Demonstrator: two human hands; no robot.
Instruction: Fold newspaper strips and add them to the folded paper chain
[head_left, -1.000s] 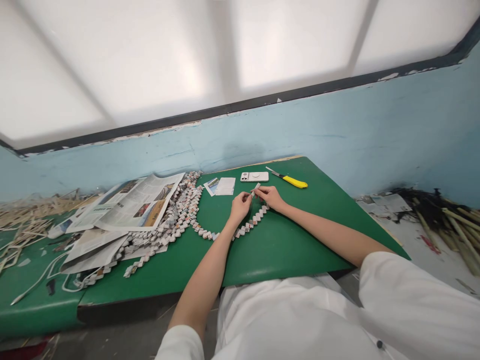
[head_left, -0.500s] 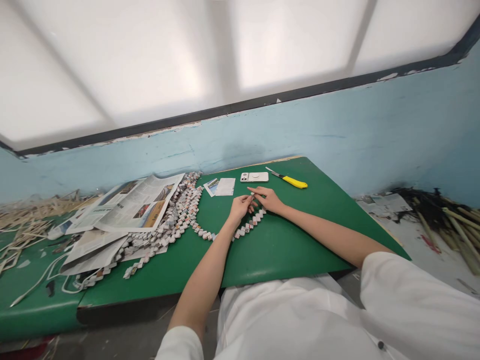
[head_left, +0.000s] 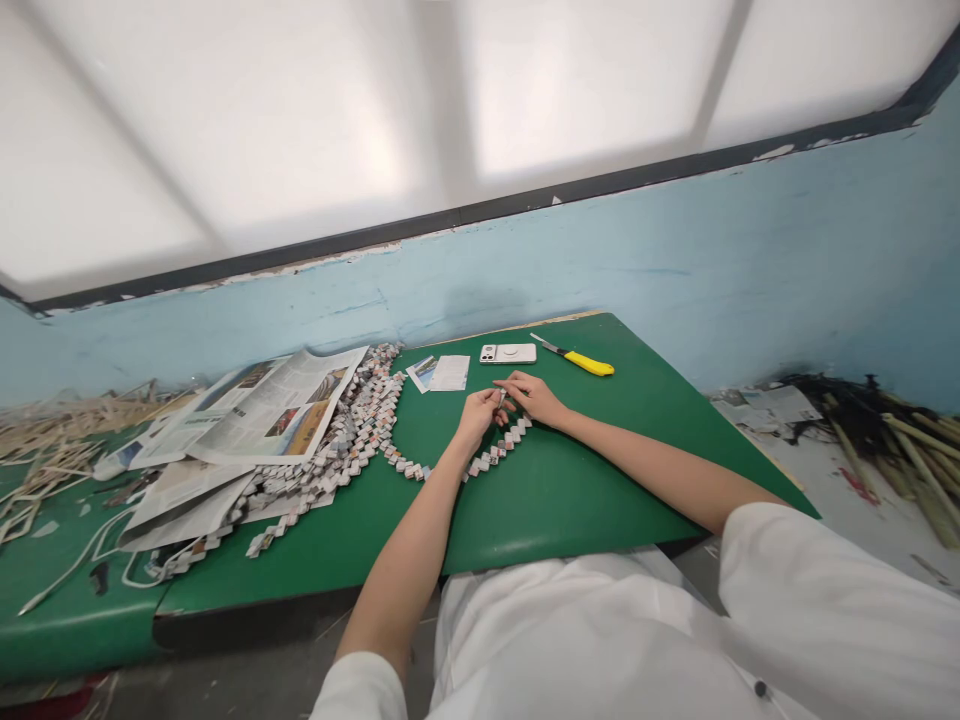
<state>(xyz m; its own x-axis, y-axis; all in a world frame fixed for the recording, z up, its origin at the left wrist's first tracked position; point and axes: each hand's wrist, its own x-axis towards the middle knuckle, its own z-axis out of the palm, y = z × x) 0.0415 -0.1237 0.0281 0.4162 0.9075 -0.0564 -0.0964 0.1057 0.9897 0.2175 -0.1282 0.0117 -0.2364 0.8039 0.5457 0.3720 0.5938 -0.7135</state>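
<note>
Zigzag chain of small folded printed-paper links (head_left: pixel 491 459) is mostly white and grey, with little spots of red, orange and dark print, and its edges go in and out like small steps. From the underside of the right hand (head_left: pixel 538 399) it curves toward the body and to the left, goes behind the left forearm, and appears again on the left of the left hand (head_left: pixel 481 414), where it bends away and reaches a heap of similar grey-white paper chains (head_left: pixel 367 425). The left hand is closed in a pinch, and a small pale paper piece (head_left: pixel 502 396) shows at its fingertips; whether this piece is joined to the chain, I cannot tell. The right hand has its index finger stretched out toward the left fingertips, while its other fingers are bent close to the chain's end; I cannot tell if they grip it. Just beyond both hands lies a white smartphone with a round ring (head_left: pixel 508 354); beyond the right hand and to its right is a yellow-handled knife with a slim blade (head_left: pixel 589 362). All these rest on a smooth green-topped table (head_left: pixel 600 490).
</note>
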